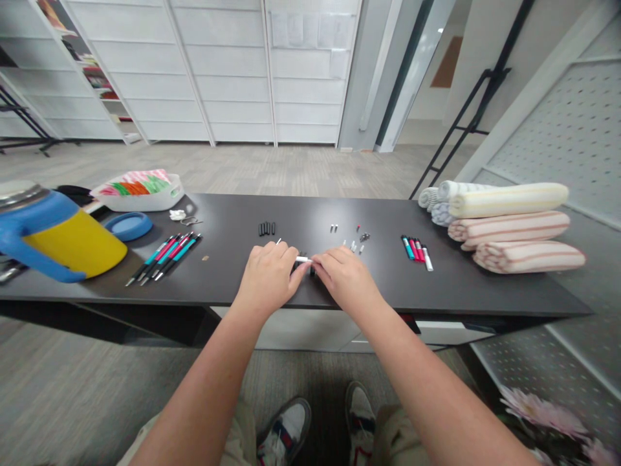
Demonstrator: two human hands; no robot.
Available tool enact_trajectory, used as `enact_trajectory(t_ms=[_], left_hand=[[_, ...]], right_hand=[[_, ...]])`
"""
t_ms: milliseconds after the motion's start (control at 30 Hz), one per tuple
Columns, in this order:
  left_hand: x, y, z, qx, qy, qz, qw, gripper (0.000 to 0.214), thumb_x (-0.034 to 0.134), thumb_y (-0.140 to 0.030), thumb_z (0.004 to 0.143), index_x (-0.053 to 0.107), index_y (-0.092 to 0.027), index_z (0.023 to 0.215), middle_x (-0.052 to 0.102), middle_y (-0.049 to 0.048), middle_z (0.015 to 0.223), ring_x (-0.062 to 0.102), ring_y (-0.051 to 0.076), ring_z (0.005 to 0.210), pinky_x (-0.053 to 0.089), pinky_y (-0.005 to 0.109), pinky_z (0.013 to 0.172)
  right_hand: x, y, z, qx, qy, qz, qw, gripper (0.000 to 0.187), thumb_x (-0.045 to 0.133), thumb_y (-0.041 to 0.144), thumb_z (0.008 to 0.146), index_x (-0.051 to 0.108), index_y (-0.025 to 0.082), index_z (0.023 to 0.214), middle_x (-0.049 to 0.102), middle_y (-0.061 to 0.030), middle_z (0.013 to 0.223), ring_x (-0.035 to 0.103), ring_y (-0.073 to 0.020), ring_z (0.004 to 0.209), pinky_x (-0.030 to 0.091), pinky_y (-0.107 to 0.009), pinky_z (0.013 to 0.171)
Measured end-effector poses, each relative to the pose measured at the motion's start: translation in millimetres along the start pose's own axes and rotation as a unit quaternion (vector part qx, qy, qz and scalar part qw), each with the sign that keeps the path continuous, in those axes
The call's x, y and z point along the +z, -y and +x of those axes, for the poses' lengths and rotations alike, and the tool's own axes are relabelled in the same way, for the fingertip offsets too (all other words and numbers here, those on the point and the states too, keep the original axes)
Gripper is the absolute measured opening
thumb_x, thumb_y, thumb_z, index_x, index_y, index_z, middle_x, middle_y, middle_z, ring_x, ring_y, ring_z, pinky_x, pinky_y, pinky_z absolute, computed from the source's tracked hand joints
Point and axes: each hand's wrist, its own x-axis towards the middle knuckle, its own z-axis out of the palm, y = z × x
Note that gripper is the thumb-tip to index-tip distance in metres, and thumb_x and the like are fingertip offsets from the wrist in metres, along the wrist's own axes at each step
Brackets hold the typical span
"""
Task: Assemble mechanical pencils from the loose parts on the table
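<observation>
My left hand is closed around a slim white pen part, whose end sticks out past the thumb toward the right. With pinched fingertips, my right hand holds the other end of the same piece. Some small dark parts lie on the table just behind the fingers, partly hidden. Several short black tubes stand in a row beyond my left hand. Beyond the right one are small white pieces, a tiny red piece and a little heap of metal bits.
On the left of the dark table lie several assembled pens, near a yellow-blue jug, a blue lid and a white tray. Coloured pen barrels and rolled towels are on the right.
</observation>
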Motion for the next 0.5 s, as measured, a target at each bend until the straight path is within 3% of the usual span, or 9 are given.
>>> enact_trajectory(t_ms=[233, 500], left_hand=[[0.8, -0.7, 0.8, 0.014, 0.01, 0.003, 1.0, 0.031, 0.05, -0.044, 0.107, 0.067, -0.02, 0.097, 0.07, 0.011, 0.096, 0.062, 0.031, 0.097, 0.037, 0.044, 0.08], [3.8, 3.3, 1.3, 0.018, 0.017, -0.039, 0.999, 0.03, 0.048, -0.041, 0.108, 0.066, -0.019, 0.098, 0.071, 0.01, 0.095, 0.063, 0.029, 0.096, 0.038, 0.041, 0.079]], right_hand=[[-2.3, 1.2, -4.3, -0.032, -0.032, 0.025, 0.999, 0.029, 0.05, 0.014, 0.107, 0.069, 0.018, 0.129, 0.076, -0.0109, 0.113, 0.066, -0.0251, 0.104, 0.05, -0.045, 0.104], [-2.8, 2.0, -6.4, -0.068, -0.043, 0.065, 0.995, 0.041, 0.044, 0.013, 0.108, 0.055, 0.02, 0.147, 0.076, -0.0104, 0.118, 0.068, -0.0241, 0.105, 0.055, -0.045, 0.1]])
